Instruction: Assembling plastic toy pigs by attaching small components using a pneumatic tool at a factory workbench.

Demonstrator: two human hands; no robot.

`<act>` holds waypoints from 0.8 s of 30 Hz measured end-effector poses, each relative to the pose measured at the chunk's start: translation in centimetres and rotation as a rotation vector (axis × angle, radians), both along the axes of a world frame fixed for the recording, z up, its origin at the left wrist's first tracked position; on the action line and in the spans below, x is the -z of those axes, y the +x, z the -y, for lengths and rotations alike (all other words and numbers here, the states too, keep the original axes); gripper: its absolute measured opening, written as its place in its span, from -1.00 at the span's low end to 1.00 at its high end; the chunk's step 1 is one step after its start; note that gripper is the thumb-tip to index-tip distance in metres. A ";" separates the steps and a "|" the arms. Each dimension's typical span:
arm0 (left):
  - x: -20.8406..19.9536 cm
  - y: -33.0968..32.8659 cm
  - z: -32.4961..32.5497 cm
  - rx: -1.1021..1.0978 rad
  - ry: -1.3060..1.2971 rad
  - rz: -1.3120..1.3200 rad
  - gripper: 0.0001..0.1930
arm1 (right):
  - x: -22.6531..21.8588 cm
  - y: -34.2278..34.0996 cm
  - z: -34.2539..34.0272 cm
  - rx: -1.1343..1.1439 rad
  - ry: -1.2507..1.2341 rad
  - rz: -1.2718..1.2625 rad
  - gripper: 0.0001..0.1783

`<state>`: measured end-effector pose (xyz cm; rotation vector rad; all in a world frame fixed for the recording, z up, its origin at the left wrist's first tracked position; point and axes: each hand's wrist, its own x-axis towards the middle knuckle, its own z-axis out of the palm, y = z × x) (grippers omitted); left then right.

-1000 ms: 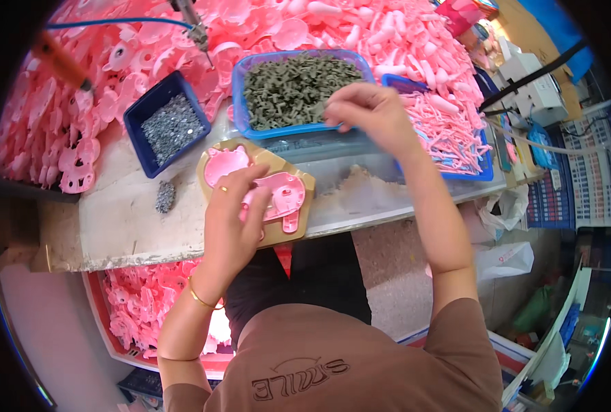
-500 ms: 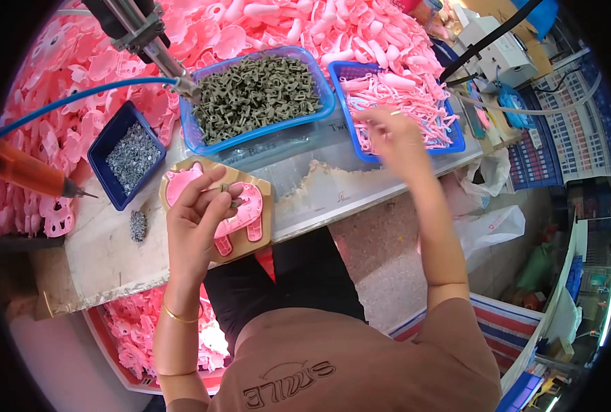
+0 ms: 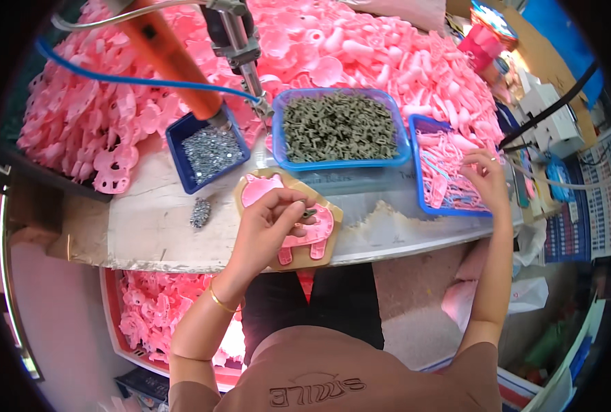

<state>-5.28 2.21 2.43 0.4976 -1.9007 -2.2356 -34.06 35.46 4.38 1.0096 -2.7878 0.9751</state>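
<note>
My left hand [image 3: 271,223] is closed in a pinch round a small dark green plastic part [image 3: 309,213]. It hovers over a pink animal-shaped plastic shell [image 3: 322,223], which lies in a tan holding block [image 3: 327,255] at the table's front edge. My right hand [image 3: 487,180] is at the right side of a blue tray [image 3: 425,199] of thin pink and light blue plastic pieces [image 3: 449,175]. Its fingers are bent together; whether a piece is between them does not show.
A blue basket [image 3: 343,165] holds many green parts. Left of it, a dark blue tray [image 3: 176,154] contains screws, with a screw cluster [image 3: 200,213] nearby. An orange power screwdriver [image 3: 175,62] and a metal arm [image 3: 240,48] hang above. Pink shells [image 3: 79,103] are heaped behind.
The whole view has shifted. My right hand has moved from the tray's middle to its right side. My left hand still pinches the green part. The orange screwdriver now hangs over the screw tray.
</note>
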 end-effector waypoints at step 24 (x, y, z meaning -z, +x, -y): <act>0.5 -0.2 -0.6 -0.086 0.031 -0.046 -0.78 | -1.3 14.6 17.3 -0.538 -0.122 0.522 -0.84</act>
